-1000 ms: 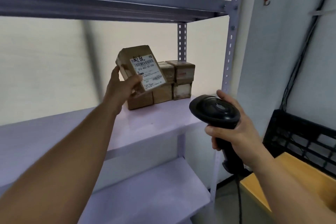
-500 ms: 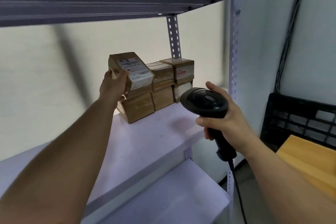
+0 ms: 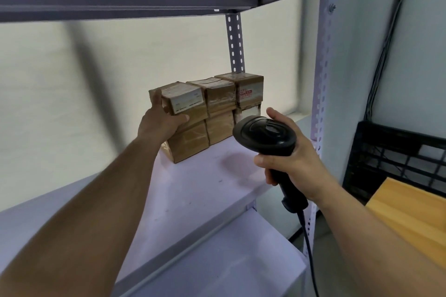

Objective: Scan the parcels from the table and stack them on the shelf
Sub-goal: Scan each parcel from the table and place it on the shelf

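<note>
Left hand [image 3: 159, 125] grips top parcel [image 3: 185, 101] (left edge of stack [image 3: 220, 125]), right hand [image 3: 296, 164] holds scanner [image 3: 264, 135]

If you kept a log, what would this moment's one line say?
step: stacking | left hand: grips parcel atop stack | right hand: holds scanner | shelf: stack two high

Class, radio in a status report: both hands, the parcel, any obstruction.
Left hand grips parcel, set atop left stack on shelf. Right hand holds scanner before shelf. No obstruction seen.
</note>
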`<state>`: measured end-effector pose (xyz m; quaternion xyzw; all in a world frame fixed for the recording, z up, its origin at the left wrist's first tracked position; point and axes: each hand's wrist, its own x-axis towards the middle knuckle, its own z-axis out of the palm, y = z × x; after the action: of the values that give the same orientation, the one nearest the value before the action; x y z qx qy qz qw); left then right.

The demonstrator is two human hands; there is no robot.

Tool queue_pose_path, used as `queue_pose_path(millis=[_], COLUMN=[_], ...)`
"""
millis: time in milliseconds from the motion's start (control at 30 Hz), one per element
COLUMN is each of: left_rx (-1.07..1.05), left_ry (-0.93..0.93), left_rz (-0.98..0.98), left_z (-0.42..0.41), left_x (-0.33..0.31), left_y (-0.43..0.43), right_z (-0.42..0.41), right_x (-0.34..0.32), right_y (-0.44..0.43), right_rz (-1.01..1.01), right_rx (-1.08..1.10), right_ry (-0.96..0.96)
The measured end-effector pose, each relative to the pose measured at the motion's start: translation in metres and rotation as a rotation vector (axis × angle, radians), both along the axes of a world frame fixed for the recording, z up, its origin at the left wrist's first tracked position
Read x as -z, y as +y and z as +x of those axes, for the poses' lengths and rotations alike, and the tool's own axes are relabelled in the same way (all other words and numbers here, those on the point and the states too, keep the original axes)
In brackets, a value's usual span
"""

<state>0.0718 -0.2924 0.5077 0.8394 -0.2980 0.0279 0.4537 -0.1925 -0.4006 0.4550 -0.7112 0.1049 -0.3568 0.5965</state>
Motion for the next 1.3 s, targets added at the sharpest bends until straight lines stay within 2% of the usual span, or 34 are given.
queue_pose_path(millis=[167,367,600,767,933,1300], left_rx=[-0.017,-0.151,-0.104,0.067,0.214,0.449], left_ry=[-0.029,-0.287,-0.516,-0.488,-0.350,-0.183], left_rz=[-0.019,-0.027,-0.083,-0.032,0.092,0.177], left_z=[-0.007,-0.058,-0.151,-0.252,-0.340,-0.495], left_x=[0.009,0.017,0.039,0.091,0.149,0.213], left_y=[0.002,0.003,-0.010,-0.044,-0.082,-0.140], right_z=[-0.011,-0.038,-0.103,-0.173,-0.252,-0.419], right_x=[0.005,0.020,0.031,0.049,0.080,0.118], right_y=[-0.002,-0.008,-0.016,-0.025,-0.043,-0.081], right_rz=[0.007,0.026,0.010,0.028,0.068,0.051], right_rx=[-0.029,-0.035,-0.008,0.040,0.085,0.306], right_ry=[0.005,-0.013,0.001,0.028,0.019,0.068])
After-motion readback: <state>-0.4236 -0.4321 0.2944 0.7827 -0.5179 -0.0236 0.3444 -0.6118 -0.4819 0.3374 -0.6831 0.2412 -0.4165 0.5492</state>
